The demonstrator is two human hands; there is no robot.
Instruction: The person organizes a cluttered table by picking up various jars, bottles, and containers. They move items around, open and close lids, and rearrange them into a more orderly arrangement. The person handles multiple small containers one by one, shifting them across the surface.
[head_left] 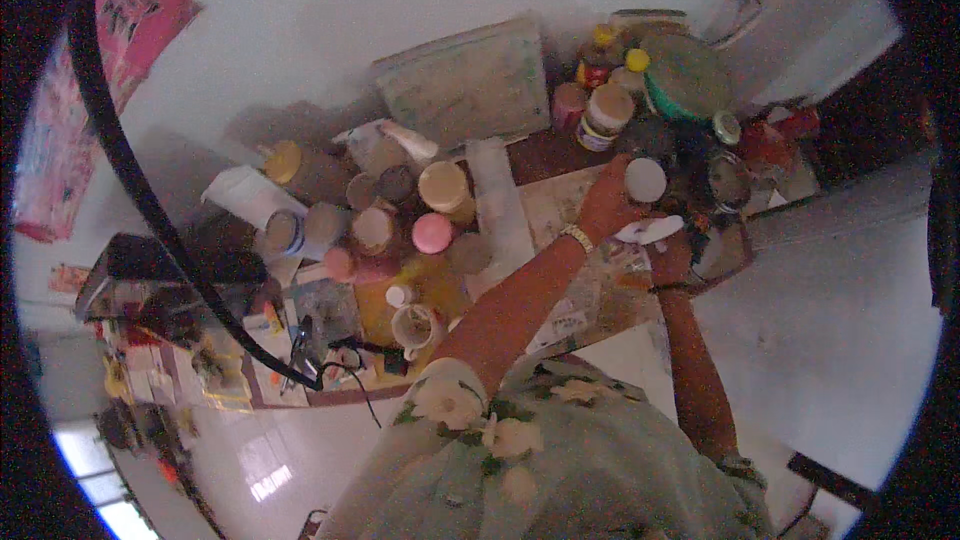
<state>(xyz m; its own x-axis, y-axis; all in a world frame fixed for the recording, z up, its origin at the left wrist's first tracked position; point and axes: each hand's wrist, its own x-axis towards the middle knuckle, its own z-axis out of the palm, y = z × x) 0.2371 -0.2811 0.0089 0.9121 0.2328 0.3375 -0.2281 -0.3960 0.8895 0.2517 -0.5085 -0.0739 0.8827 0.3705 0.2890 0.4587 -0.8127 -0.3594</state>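
My left hand [606, 199], with a gold-toned watch [577, 237] on its wrist, is closed around the side of a white-topped jar or bottle [646, 180]. The body of that container is mostly hidden. Just below it, my right hand [670, 256] grips a flat white object [658, 229], too blurred to name. Both hands are over a table covered with printed sheets [559, 202], towards its right end. Dark items, among them a round glass-like container [726, 180], are close to the right of my hands.
Jars crowd the table's left, including a pink-lidded one [433, 233]. A white mug [414, 327] stands nearer me. A rectangular box or board [465, 82] leans against the wall. Yellow-capped bottles [598, 64] and a green-rimmed round item [686, 79] stand behind. A black cable [142, 184] crosses the left.
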